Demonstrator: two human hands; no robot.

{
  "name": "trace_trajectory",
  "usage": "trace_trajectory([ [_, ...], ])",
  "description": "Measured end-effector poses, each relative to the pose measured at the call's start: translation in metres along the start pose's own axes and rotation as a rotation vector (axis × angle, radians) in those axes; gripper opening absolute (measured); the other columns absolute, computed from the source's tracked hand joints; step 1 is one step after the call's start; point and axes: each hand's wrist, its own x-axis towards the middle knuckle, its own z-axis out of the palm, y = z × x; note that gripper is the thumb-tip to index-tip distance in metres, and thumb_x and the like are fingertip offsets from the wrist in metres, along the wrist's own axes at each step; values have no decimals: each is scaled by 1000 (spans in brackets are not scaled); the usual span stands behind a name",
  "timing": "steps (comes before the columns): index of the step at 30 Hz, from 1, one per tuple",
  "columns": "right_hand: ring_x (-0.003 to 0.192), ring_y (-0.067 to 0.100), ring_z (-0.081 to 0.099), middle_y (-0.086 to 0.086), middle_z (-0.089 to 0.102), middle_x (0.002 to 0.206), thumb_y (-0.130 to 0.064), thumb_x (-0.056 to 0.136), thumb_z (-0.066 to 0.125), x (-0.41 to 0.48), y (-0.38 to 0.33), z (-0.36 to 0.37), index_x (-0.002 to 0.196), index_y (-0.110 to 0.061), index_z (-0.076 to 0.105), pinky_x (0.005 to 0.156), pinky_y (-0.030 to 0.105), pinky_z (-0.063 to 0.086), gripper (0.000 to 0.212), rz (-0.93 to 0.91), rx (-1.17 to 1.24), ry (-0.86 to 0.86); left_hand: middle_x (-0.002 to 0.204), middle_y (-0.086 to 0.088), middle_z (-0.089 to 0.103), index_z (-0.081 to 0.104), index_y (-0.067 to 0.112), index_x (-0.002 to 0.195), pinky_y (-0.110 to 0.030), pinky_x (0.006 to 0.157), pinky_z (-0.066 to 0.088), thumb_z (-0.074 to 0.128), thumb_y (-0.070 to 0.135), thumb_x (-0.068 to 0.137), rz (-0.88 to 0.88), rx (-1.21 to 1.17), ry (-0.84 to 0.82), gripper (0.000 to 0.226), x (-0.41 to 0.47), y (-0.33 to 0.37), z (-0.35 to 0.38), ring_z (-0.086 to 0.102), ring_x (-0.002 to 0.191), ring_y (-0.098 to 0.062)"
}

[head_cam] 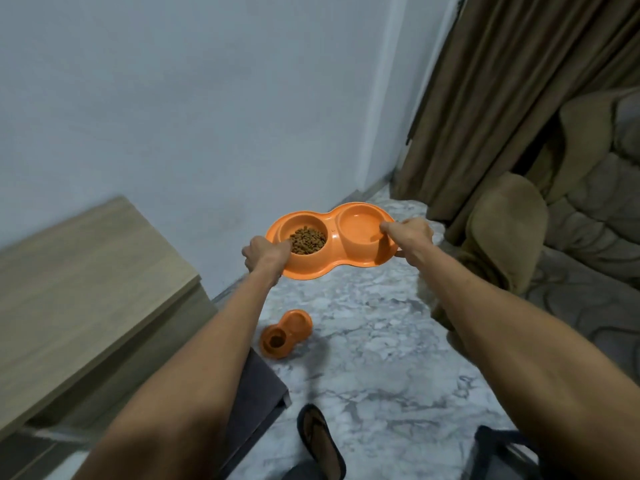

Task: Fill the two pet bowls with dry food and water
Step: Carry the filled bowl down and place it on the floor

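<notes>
Above grey marbled floor (363, 341), an orange double pet bowl (332, 261) is held aloft, kibble (308, 240) left, water (363, 226) right. Its ends are pinched by the left hand (265, 256) and right hand (410, 235), fingers closed on the rim. A second orange feeder (285, 334) lies below.

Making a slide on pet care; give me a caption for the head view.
Both hands, left and right, carry an orange double pet bowl, kibble on one side, above a marble floor.
</notes>
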Motion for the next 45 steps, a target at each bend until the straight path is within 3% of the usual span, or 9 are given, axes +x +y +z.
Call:
trace_trajectory([
  [7, 83, 30, 66, 11, 65, 92, -33, 69, 76, 114, -12, -2, 85, -12, 63, 75, 48, 61, 30, 14, -65, 32, 114, -22, 62, 64, 1, 98, -40, 64, 53, 70, 42, 74, -43, -5, -31, 48, 69, 39, 99, 66, 90, -40],
  [13, 90, 29, 68, 9, 68, 100, -37, 62, 74, 208, -7, 30, 104, -16, 66, 80, 47, 60, 47, 16, -97, -20, 106, -21, 67, 69, 0, 93, -36, 67, 51, 70, 42, 77, -84, 5, 33, 45, 128, 45, 166, 68, 88, -35],
  [17, 90, 29, 67, 10, 69, 104, -35, 65, 73, 278, 15, 74, 115, -14, 64, 83, 47, 59, 55, -15, -135, -91, 105, -19, 67, 68, 3, 98, -40, 80, 55, 63, 49, 68, -130, -22, 92, 55, 176, 24, 217, 66, 95, -34],
  [21, 88, 23, 61, 4, 64, 101, -28, 73, 75, 353, 58, 133, 121, -11, 62, 78, 34, 50, 53, -52, -146, -197, 111, -16, 63, 65, 3, 106, -39, 82, 53, 60, 46, 67, -229, 7, 174, 58, 226, -19, 274, 63, 97, -33],
  [25, 89, 23, 60, 0, 62, 96, -28, 74, 76, 425, 127, 198, 118, -13, 63, 78, 33, 45, 49, -70, -196, -284, 110, -16, 63, 64, 6, 108, -46, 84, 55, 58, 46, 63, -298, 4, 240, 61, 274, -86, 343, 64, 96, -33],
  [30, 77, 17, 61, -6, 58, 80, -24, 75, 73, 502, 234, 277, 111, -16, 63, 78, 40, 54, 38, -32, -241, -366, 84, -21, 68, 65, 1, 87, -39, 64, 50, 60, 44, 72, -336, 20, 259, 47, 331, -188, 433, 65, 80, -35],
  [36, 88, 25, 68, 2, 68, 92, -28, 70, 74, 572, 367, 357, 106, -19, 65, 81, 44, 58, 39, 7, -296, -408, 96, -22, 70, 68, 0, 97, -46, 81, 54, 72, 42, 72, -476, -17, 328, 50, 389, -302, 535, 66, 95, -37],
  [40, 82, 23, 65, -3, 62, 78, -24, 71, 73, 604, 432, 398, 88, -23, 56, 77, 37, 56, 24, 34, -336, -429, 87, -21, 70, 69, -1, 91, -41, 74, 55, 77, 38, 69, -551, -63, 316, 46, 421, -365, 584, 68, 90, -37],
  [45, 72, 18, 63, -6, 60, 71, -23, 73, 72, 630, 479, 432, 83, -25, 53, 65, 29, 50, 22, 23, -340, -449, 98, -22, 72, 69, -1, 95, -51, 81, 58, 81, 38, 63, -590, -74, 317, 52, 451, -412, 620, 69, 93, -37],
])
